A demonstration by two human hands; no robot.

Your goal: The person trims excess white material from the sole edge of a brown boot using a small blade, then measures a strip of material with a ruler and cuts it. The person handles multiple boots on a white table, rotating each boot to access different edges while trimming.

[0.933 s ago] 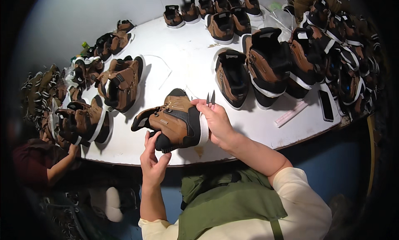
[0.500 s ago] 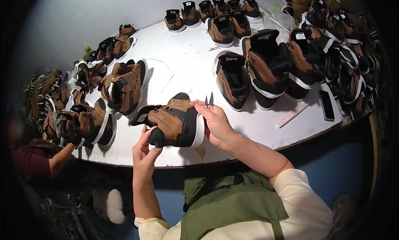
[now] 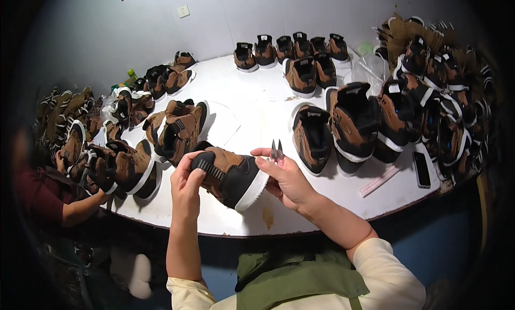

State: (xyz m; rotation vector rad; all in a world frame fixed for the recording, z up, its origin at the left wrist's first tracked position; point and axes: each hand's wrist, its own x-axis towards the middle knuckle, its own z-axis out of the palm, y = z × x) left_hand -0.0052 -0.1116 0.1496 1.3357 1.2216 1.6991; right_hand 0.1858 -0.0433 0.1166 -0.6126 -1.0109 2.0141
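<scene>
Over the table (image 3: 244, 103), shoe (image 3: 230, 176) turned, ribbed heel (image 3: 212, 169) now upward

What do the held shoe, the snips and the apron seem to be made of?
Shoe: matte brown and black panels, perhaps suede or synthetic leather, given their low shine; the toothed white sole looks like matte rubber or foam.
Snips: probably metal, from the thin, pointed grey blades.
Apron: likely matte woven cloth, as its green surface drapes in soft folds.
</scene>
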